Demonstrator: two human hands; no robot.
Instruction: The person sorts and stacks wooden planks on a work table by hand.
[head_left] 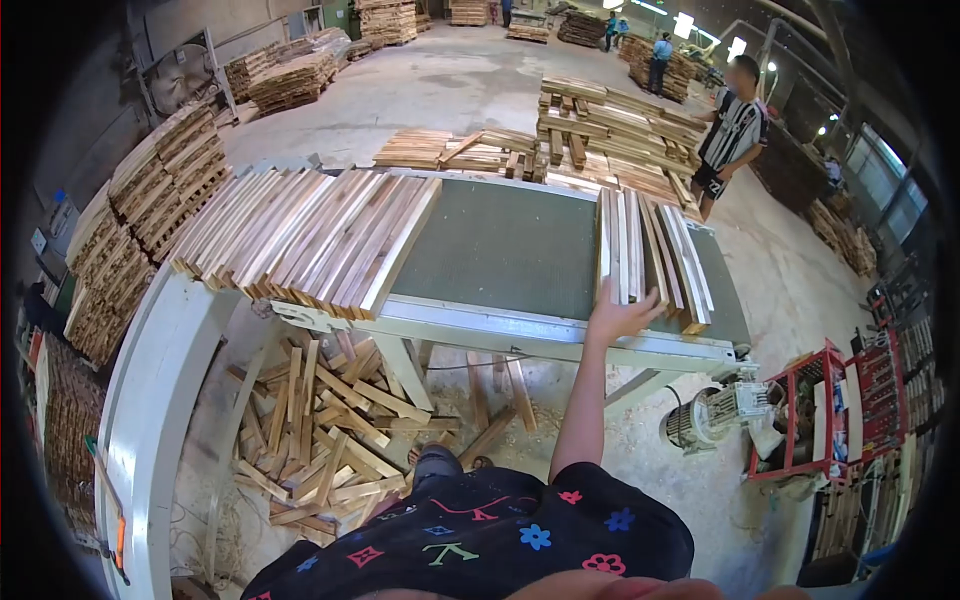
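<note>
My right hand [625,317] is at the near end of a small group of wooden slats [622,240] on the right part of a green conveyor belt [505,245]. The thumb lies along the left side of the group and the fingers curl over the ends to its right. More slats [682,265] lie slightly fanned just right of the hand. On the belt's left, a wide row of slats [310,235] lies side by side. My left hand is not in view.
Loose wood offcuts [330,430] are piled on the floor under the conveyor. A motor [705,418] and a red rack [830,410] stand at the right. Beyond the belt are stacked boards [620,130] and a person in a striped shirt [735,130].
</note>
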